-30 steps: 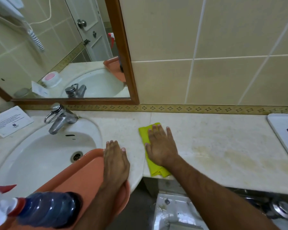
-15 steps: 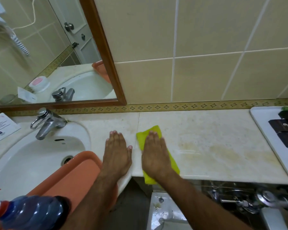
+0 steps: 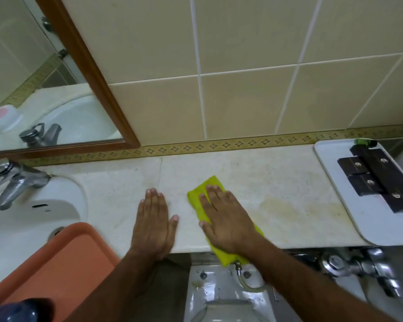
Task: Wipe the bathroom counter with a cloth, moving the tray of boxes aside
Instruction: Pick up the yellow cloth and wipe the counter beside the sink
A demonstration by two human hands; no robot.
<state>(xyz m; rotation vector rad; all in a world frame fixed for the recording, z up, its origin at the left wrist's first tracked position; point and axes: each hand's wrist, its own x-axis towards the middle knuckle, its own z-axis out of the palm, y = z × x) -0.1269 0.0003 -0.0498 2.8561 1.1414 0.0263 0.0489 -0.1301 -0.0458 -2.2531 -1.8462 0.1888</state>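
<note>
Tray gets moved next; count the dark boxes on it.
4 on the white tray: back-left box, front-left box, back-right box, front-right box. The frame edge may hide others.

the yellow cloth [image 3: 204, 194] lies flat on the pale, stained counter [image 3: 277, 182], its near end hanging over the front edge; the white tray [image 3: 349, 205] sits at the counter's right end, its near corner past the edge. dark boxes [image 3: 370, 180] lie packed together on it.

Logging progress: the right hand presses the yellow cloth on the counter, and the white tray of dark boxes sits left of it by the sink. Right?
Not quite. The head view shows the white tray of dark boxes at the counter's right end, far from the sink. The right hand does press the yellow cloth.
</note>
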